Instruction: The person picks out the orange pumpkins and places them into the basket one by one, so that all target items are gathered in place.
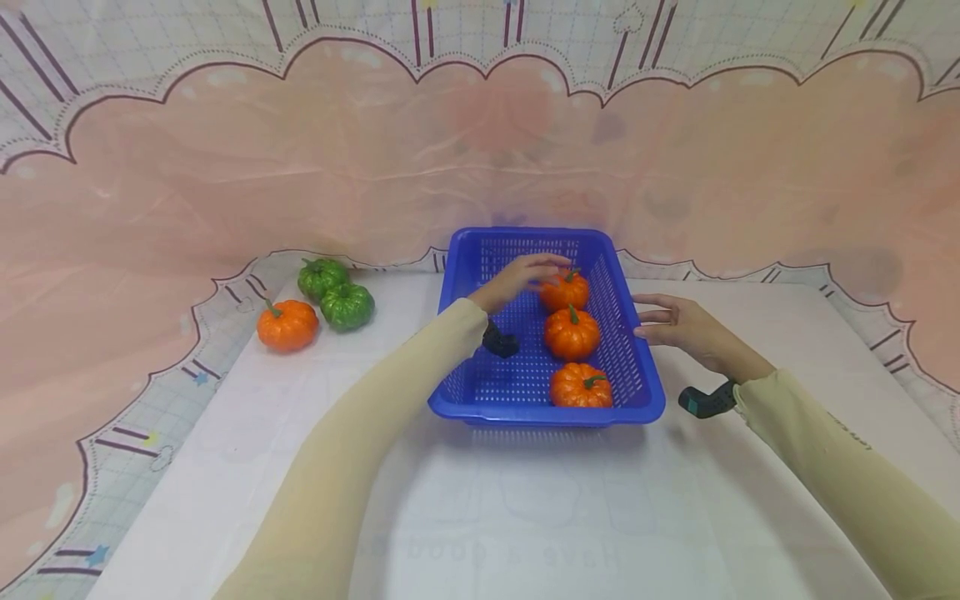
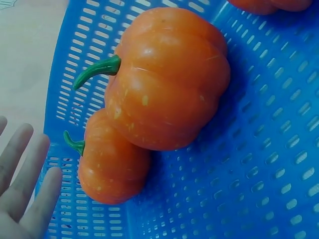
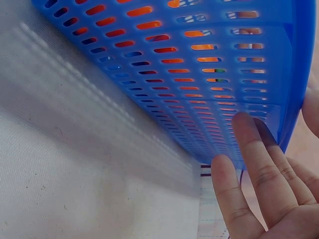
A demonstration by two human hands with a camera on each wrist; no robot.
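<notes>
A blue plastic basket (image 1: 495, 412) with slotted walls stands on the white table, three orange pumpkins inside it. The far pumpkin (image 1: 566, 292) and the middle pumpkin (image 1: 572, 335) lie close together along the right wall; the near pumpkin (image 1: 582, 387) is by the front rim. My left hand (image 1: 521, 279) hovers over the basket beside the far pumpkin, fingers spread and holding nothing. In the left wrist view its fingers (image 2: 37, 184) are apart from the pumpkins. My right hand (image 1: 678, 325) is at the basket's right side, its loosely extended fingers (image 3: 261, 169) close along the outer wall.
On the table's left lie another orange pumpkin (image 1: 288, 326) and two green pumpkins, one in front (image 1: 348, 307) and one behind (image 1: 322, 278). A patterned pink cloth (image 1: 300, 167) hangs behind the table. Dark wrist devices sit on both arms.
</notes>
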